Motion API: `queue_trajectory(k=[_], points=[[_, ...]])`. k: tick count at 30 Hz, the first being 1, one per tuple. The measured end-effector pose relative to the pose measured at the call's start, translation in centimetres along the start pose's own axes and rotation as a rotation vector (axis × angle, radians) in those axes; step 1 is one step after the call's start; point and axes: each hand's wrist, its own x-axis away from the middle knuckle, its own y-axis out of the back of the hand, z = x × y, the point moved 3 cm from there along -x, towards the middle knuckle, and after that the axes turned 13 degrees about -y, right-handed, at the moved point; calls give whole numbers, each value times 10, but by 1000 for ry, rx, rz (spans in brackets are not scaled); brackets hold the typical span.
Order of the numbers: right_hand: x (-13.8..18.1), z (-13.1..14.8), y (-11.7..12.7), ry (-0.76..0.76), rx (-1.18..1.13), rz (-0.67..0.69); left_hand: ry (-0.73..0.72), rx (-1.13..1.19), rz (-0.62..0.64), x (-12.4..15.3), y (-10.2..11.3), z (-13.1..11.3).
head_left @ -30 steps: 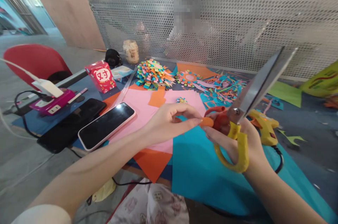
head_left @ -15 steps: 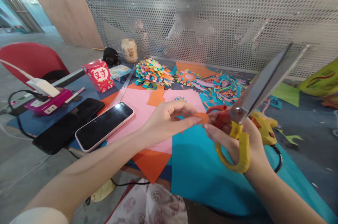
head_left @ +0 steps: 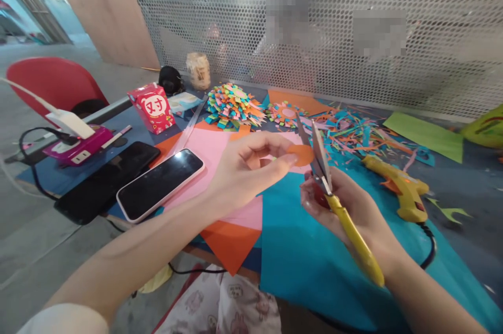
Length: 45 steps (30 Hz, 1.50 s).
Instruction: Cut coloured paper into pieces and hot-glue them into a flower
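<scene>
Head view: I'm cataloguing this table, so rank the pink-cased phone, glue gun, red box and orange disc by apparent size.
1. pink-cased phone
2. glue gun and red box, about alike
3. orange disc, though nearest the camera

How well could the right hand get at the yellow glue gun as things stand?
Probably yes for reach: the glue gun lies just beside the right hand with nothing between them. But that hand is full with the scissors, so gripping looks unlikely for now.

Head camera, facing forward-down, close above left hand (head_left: 243,171), right hand (head_left: 348,208).
</scene>
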Motion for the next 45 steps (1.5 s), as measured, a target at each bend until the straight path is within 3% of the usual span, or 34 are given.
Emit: queue_trajectory(k=[25, 29, 34, 37, 45], points=[[-2, -9, 4, 6, -34, -12, -28, -2, -31, 0, 0, -4], [-1, 2, 6, 57, -34, -143, -2, 27, 71, -1, -1, -2], [-1, 25, 7, 113, -83, -241, 271, 75, 270, 3, -6, 9], [-1, 30, 6, 164, -116, -227, 361, 114, 330, 6, -9, 10], [1, 21, 5, 180, -113, -193, 238, 3, 378, 7, -7, 11]])
